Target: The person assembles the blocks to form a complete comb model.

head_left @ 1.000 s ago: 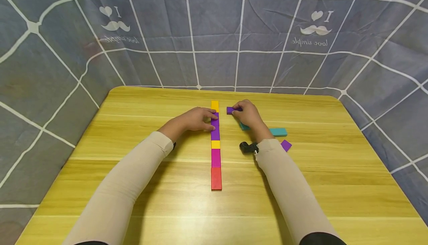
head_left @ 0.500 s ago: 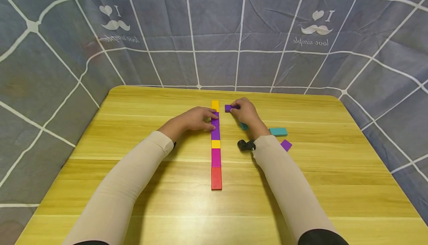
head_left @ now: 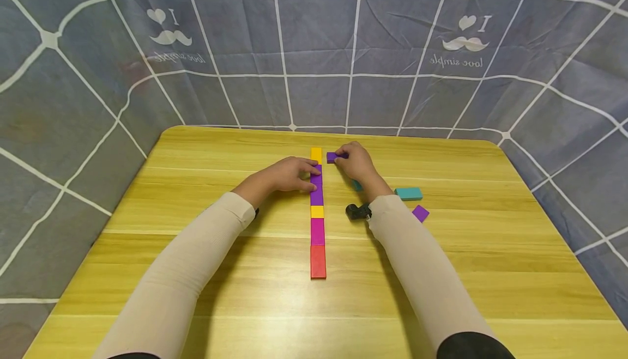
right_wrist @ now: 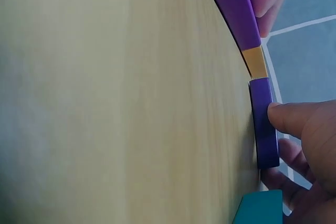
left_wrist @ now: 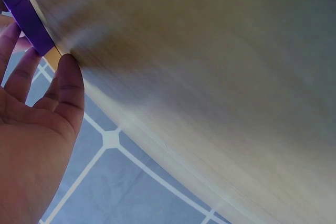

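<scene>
A straight line of flat blocks runs away from me down the middle of the table: red (head_left: 318,262), magenta (head_left: 318,232), small yellow (head_left: 317,212), two purple (head_left: 316,196) and, farthest off, another yellow (head_left: 316,153). My left hand (head_left: 290,175) reaches in from the left, its extended fingertips touching the purple pair. To the right of the far yellow block, my right hand (head_left: 357,161) pinches a purple block (right_wrist: 265,124) between thumb and fingers. That block lies crosswise to the line, one end close to the yellow block (right_wrist: 255,62).
A teal block (head_left: 409,194) lies to the right of my right forearm, with a loose purple block (head_left: 420,213) just nearer. Another teal block (head_left: 357,186) is partly hidden beneath the right wrist. A grey grid-patterned cloth (head_left: 314,37) hangs behind the table.
My right hand has slid a little leftward and away from me with the purple block, bringing it closer to the far yellow one. The left hand has stayed at the purple pair.
</scene>
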`<state>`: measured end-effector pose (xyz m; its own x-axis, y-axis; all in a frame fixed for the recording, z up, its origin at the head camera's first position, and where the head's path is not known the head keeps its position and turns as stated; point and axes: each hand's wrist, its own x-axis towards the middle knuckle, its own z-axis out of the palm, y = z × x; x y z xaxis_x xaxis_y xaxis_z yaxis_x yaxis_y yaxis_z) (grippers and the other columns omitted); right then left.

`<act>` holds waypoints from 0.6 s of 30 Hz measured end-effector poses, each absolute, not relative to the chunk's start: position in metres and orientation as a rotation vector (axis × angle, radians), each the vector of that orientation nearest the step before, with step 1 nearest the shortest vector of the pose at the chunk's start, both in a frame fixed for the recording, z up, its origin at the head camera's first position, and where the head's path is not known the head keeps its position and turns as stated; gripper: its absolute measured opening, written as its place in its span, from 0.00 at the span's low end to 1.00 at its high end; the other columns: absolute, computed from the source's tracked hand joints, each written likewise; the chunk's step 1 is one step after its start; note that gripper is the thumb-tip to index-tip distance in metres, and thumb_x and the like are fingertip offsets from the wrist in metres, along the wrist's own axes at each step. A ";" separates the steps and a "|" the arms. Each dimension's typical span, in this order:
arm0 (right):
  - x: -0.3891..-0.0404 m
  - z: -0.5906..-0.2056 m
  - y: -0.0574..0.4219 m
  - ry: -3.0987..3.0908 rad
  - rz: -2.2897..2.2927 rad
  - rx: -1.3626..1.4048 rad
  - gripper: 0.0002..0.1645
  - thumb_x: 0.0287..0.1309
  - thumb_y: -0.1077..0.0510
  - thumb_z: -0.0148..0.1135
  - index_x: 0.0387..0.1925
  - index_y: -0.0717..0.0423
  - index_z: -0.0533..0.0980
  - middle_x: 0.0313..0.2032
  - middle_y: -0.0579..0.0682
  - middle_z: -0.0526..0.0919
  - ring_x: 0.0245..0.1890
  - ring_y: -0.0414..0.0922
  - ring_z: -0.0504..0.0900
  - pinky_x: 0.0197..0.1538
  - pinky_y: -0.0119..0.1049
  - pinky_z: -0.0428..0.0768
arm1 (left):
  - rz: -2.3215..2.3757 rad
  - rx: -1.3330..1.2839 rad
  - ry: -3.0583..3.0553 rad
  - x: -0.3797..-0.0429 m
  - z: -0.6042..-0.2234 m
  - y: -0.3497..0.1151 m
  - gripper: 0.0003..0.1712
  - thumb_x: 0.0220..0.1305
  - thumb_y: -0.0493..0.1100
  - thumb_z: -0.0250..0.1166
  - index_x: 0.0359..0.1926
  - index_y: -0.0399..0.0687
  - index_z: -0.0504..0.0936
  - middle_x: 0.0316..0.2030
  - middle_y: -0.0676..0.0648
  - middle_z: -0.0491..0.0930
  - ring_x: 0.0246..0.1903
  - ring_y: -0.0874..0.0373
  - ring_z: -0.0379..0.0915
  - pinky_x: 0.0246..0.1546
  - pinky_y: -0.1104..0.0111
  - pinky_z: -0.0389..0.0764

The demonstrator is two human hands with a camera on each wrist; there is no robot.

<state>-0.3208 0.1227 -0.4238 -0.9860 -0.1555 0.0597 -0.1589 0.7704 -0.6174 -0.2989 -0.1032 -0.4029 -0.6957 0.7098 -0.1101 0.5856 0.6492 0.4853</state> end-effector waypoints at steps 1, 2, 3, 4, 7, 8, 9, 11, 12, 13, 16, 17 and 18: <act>-0.320 -0.424 0.122 -2.950 1.036 0.267 0.15 0.66 0.59 0.63 0.50 0.63 0.82 0.53 0.59 0.77 0.55 0.56 0.75 0.63 0.46 0.71 | 0.607 1.042 2.581 -0.299 -0.403 -0.103 0.29 0.64 0.50 0.69 0.62 0.42 0.79 0.70 0.41 0.66 0.70 0.44 0.59 0.72 0.57 0.56; -0.320 -0.424 0.121 -2.948 1.044 0.273 0.15 0.66 0.59 0.63 0.50 0.63 0.82 0.53 0.59 0.77 0.55 0.56 0.75 0.63 0.46 0.71 | 0.608 1.044 2.581 -0.299 -0.403 -0.103 0.29 0.63 0.50 0.69 0.62 0.42 0.79 0.70 0.41 0.66 0.70 0.44 0.59 0.72 0.57 0.56; -0.319 -0.424 0.120 -2.948 1.051 0.281 0.15 0.65 0.59 0.63 0.50 0.63 0.82 0.53 0.59 0.77 0.55 0.56 0.75 0.64 0.46 0.71 | 0.607 1.046 2.582 -0.299 -0.403 -0.103 0.29 0.63 0.50 0.69 0.62 0.42 0.79 0.70 0.41 0.66 0.70 0.44 0.59 0.72 0.57 0.56; -0.318 -0.423 0.120 -2.950 1.054 0.291 0.15 0.65 0.59 0.63 0.50 0.63 0.82 0.52 0.59 0.77 0.55 0.56 0.75 0.64 0.46 0.71 | 0.606 1.049 2.582 -0.299 -0.403 -0.103 0.29 0.63 0.50 0.69 0.62 0.42 0.79 0.70 0.41 0.66 0.70 0.44 0.59 0.71 0.57 0.56; -0.315 -0.423 0.118 -2.951 1.070 0.319 0.14 0.65 0.60 0.63 0.49 0.63 0.83 0.51 0.59 0.77 0.53 0.55 0.75 0.63 0.46 0.71 | 0.598 1.058 2.583 -0.298 -0.403 -0.103 0.29 0.63 0.50 0.69 0.63 0.42 0.79 0.70 0.41 0.66 0.70 0.44 0.59 0.71 0.57 0.57; -0.314 -0.422 0.118 -2.952 1.070 0.326 0.14 0.65 0.60 0.63 0.49 0.63 0.83 0.51 0.59 0.76 0.53 0.55 0.76 0.63 0.46 0.71 | 0.595 1.061 2.584 -0.298 -0.402 -0.104 0.30 0.63 0.50 0.69 0.63 0.42 0.79 0.70 0.41 0.66 0.70 0.44 0.60 0.71 0.57 0.57; -0.313 -0.422 0.117 -2.951 1.074 0.331 0.14 0.65 0.60 0.63 0.48 0.63 0.83 0.50 0.59 0.76 0.53 0.55 0.76 0.63 0.46 0.71 | 0.594 1.062 2.584 -0.298 -0.402 -0.104 0.30 0.63 0.50 0.69 0.63 0.42 0.79 0.70 0.41 0.66 0.70 0.44 0.60 0.71 0.57 0.57; -0.311 -0.422 0.116 -2.946 1.080 0.338 0.13 0.65 0.60 0.63 0.48 0.63 0.83 0.49 0.58 0.76 0.52 0.55 0.76 0.62 0.46 0.72 | 0.594 1.061 2.583 -0.297 -0.401 -0.104 0.30 0.63 0.50 0.69 0.63 0.42 0.79 0.70 0.41 0.66 0.70 0.43 0.59 0.71 0.57 0.57; -0.310 -0.422 0.116 -2.946 1.083 0.339 0.13 0.65 0.60 0.63 0.48 0.63 0.83 0.49 0.58 0.76 0.52 0.55 0.76 0.62 0.46 0.72 | 0.595 1.061 2.583 -0.297 -0.401 -0.104 0.30 0.63 0.50 0.69 0.63 0.42 0.79 0.70 0.41 0.66 0.70 0.43 0.59 0.71 0.57 0.57; -0.310 -0.423 0.115 -2.947 1.085 0.339 0.13 0.65 0.60 0.63 0.48 0.63 0.83 0.49 0.58 0.76 0.52 0.54 0.76 0.62 0.45 0.72 | 0.594 1.062 2.583 -0.297 -0.401 -0.104 0.30 0.63 0.50 0.69 0.63 0.42 0.79 0.70 0.41 0.66 0.70 0.43 0.59 0.71 0.57 0.57; -0.309 -0.424 0.114 -2.955 1.090 0.333 0.13 0.65 0.60 0.63 0.48 0.62 0.83 0.49 0.57 0.76 0.51 0.54 0.76 0.62 0.45 0.72 | 0.590 1.073 2.581 -0.297 -0.400 -0.104 0.30 0.63 0.50 0.69 0.63 0.41 0.79 0.69 0.40 0.67 0.70 0.43 0.59 0.71 0.57 0.57; -0.309 -0.424 0.113 -2.958 1.089 0.330 0.13 0.65 0.59 0.63 0.48 0.62 0.83 0.49 0.57 0.76 0.51 0.54 0.75 0.62 0.45 0.72 | 0.589 1.083 2.581 -0.296 -0.400 -0.104 0.30 0.63 0.49 0.69 0.62 0.40 0.79 0.69 0.40 0.67 0.69 0.43 0.60 0.71 0.57 0.57; -0.309 -0.424 0.113 -2.961 1.088 0.326 0.13 0.65 0.59 0.63 0.48 0.61 0.83 0.49 0.57 0.76 0.51 0.54 0.75 0.61 0.45 0.72 | 0.588 1.088 2.580 -0.296 -0.400 -0.104 0.30 0.63 0.49 0.69 0.62 0.40 0.79 0.69 0.40 0.67 0.69 0.43 0.60 0.71 0.57 0.57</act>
<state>-0.3089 0.1132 -0.4240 -0.9784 -0.2023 0.0426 -0.1818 0.7436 -0.6435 -0.2961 -0.1044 -0.4002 -0.6774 0.7292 -0.0965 0.6153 0.6337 0.4689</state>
